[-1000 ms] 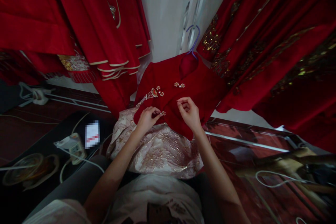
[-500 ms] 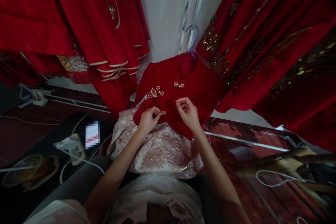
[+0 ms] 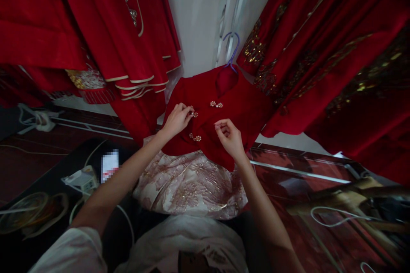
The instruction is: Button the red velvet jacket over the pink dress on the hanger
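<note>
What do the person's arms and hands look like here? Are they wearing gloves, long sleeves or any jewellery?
Both hands are bare, with no gloves. The left hand and right hand show no ring, watch or bracelet that I can make out in the dim light. The forearms are uncovered. A short, pale, whitish sleeve covers the left upper arm; the right arm's sleeve is out of view.

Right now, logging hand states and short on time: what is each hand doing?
Left hand: fingers closed on the pearl clasp of the red top.
Right hand: fingertips pinched on the red top's fabric.
</note>
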A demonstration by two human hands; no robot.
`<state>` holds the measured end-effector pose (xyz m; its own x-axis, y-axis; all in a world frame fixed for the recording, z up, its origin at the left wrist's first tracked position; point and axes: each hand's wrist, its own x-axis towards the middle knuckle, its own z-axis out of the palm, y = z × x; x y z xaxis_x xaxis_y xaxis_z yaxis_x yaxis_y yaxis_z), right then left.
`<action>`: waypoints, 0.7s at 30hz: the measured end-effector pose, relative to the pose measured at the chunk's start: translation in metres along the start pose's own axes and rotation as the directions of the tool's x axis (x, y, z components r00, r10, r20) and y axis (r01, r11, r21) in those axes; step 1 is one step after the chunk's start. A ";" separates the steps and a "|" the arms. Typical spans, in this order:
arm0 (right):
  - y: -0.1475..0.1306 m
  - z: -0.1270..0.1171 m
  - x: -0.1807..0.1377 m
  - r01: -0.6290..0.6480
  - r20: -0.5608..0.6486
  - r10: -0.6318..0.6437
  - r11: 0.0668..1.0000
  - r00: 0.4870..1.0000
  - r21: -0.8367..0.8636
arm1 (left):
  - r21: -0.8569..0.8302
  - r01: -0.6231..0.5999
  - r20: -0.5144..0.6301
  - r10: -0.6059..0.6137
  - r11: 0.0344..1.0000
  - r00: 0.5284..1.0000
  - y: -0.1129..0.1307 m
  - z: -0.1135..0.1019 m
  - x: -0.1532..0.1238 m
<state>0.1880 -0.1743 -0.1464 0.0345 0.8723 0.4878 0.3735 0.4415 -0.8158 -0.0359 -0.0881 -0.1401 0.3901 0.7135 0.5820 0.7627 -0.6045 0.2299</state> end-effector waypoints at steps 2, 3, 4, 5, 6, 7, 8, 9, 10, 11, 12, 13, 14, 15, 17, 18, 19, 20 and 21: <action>0.001 0.000 0.000 -0.004 0.003 0.004 1.000 1.000 -0.007 | 0.018 -0.063 0.043 0.063 0.998 0.997 -0.004 -0.003 0.005; 0.001 0.000 0.000 -0.006 0.005 0.006 1.000 1.000 -0.008 | 0.010 -0.082 0.053 0.081 0.997 0.995 -0.006 -0.004 0.007; 0.001 0.000 0.000 -0.007 0.007 0.008 1.000 1.000 -0.009 | -0.008 -0.089 0.058 0.089 0.996 0.994 -0.008 -0.005 0.009; 0.002 0.000 0.000 -0.007 0.008 0.007 1.000 1.000 -0.011 | -0.036 -0.085 0.060 0.087 0.996 0.994 -0.009 -0.005 0.011; 0.002 0.000 0.000 -0.005 0.010 0.006 1.000 1.000 -0.013 | -0.078 -0.073 0.058 0.078 0.994 0.995 -0.011 -0.005 0.013; 0.002 0.000 0.000 -0.004 0.013 0.004 1.000 1.000 -0.016 | -0.130 -0.055 0.052 0.062 0.990 0.997 -0.011 -0.004 0.014; 0.002 0.000 0.000 -0.003 0.017 0.003 1.000 1.000 -0.019 | -0.187 -0.034 0.045 0.043 0.982 0.998 -0.011 -0.003 0.015; 0.002 0.001 0.000 -0.003 0.022 0.004 1.000 1.000 -0.021 | -0.241 -0.013 0.038 0.022 0.971 0.999 -0.011 -0.001 0.015; 0.003 0.001 0.000 -0.004 0.026 0.004 1.000 1.000 -0.022 | -0.285 0.007 0.034 0.003 0.959 0.999 -0.011 0.000 0.015; 0.003 0.001 0.000 -0.004 0.030 0.004 1.000 1.000 -0.021 | -0.313 0.024 0.029 -0.016 0.949 0.999 -0.010 0.001 0.016; 0.003 0.001 0.000 -0.003 0.033 0.003 1.000 0.999 -0.019 | -0.321 0.038 0.023 -0.033 0.946 0.999 -0.008 0.001 0.015; 0.003 0.001 0.000 -0.001 0.033 0.002 1.000 0.999 -0.017 | -0.310 0.047 0.016 -0.044 0.949 0.999 -0.006 0.001 0.016; 0.003 0.001 0.000 0.000 0.032 0.000 1.000 0.999 -0.015 | -0.285 0.050 0.009 -0.050 0.957 0.999 -0.004 0.001 0.016; 0.003 0.000 0.000 0.002 0.031 -0.002 1.000 1.000 -0.014 | -0.249 0.048 0.005 -0.049 0.967 0.999 -0.001 0.001 0.017; 0.002 0.000 0.000 0.002 0.028 -0.002 1.000 1.000 -0.015 | -0.165 0.028 -0.002 -0.029 0.986 1.000 0.007 0.000 0.020; 0.002 0.000 0.000 0.000 0.028 0.000 1.000 1.000 -0.017 | -0.128 0.005 -0.002 -0.006 0.992 1.000 0.011 0.000 0.023; 0.002 0.000 0.000 -0.003 0.030 0.004 1.000 1.000 -0.019 | -0.099 -0.026 -0.002 0.026 0.995 1.000 0.016 0.000 0.027; 0.002 0.000 0.000 -0.006 0.034 0.007 1.000 0.999 -0.020 | -0.078 -0.063 -0.004 0.063 0.995 0.998 0.021 0.001 0.031; 0.001 0.000 0.000 -0.007 0.037 0.008 1.000 0.999 -0.021 | -0.063 -0.104 -0.006 0.104 0.993 0.995 0.027 0.003 0.035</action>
<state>0.1889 -0.1735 -0.1473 0.0029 0.8830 0.4693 0.3928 0.4306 -0.8126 0.0000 -0.0780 -0.1154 0.4640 0.6450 0.6072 0.6841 -0.6964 0.2169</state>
